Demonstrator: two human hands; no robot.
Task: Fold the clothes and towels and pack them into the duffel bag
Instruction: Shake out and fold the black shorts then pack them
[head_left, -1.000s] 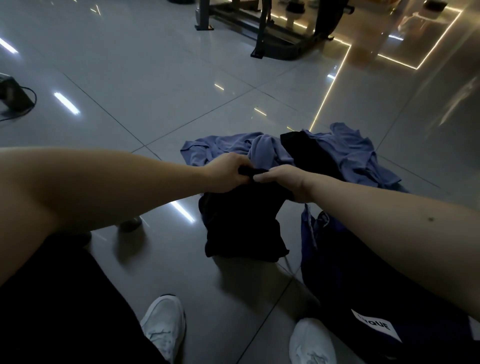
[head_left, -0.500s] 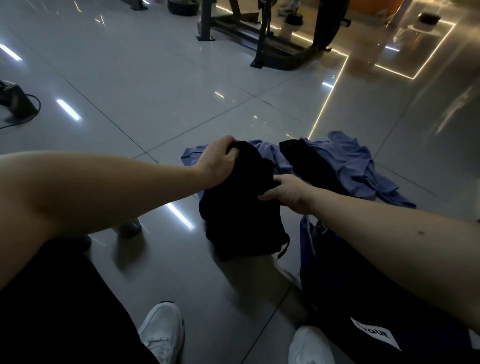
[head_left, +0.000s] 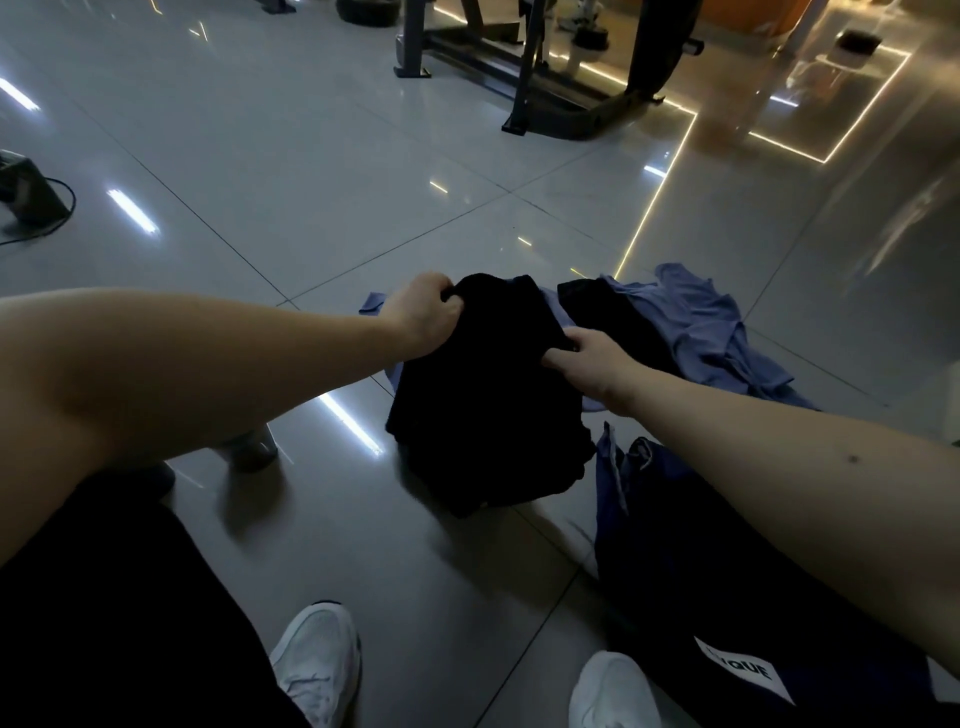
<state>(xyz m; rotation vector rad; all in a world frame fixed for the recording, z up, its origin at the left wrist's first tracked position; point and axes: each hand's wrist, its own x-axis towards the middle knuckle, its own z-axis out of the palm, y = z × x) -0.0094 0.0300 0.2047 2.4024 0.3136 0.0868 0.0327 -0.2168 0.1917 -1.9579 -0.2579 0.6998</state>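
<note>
We hold a black garment (head_left: 488, 415) up between both hands, over the glossy grey floor (head_left: 291, 156). Our left hand (head_left: 423, 312) bunches its upper edge in a closed fist. Our right hand (head_left: 587, 358) pinches the opposite edge between thumb and curled fingers. The cloth is plain, dark and shapeless, hanging in soft folds with an uneven lower edge; we cannot tell whether it touches the tiles. Behind it lie crumpled blue clothes (head_left: 701, 322) with another black piece (head_left: 602, 306) among them. The dark navy duffel bag (head_left: 701, 571), bearing a white label, sits just right of the garment.
</note>
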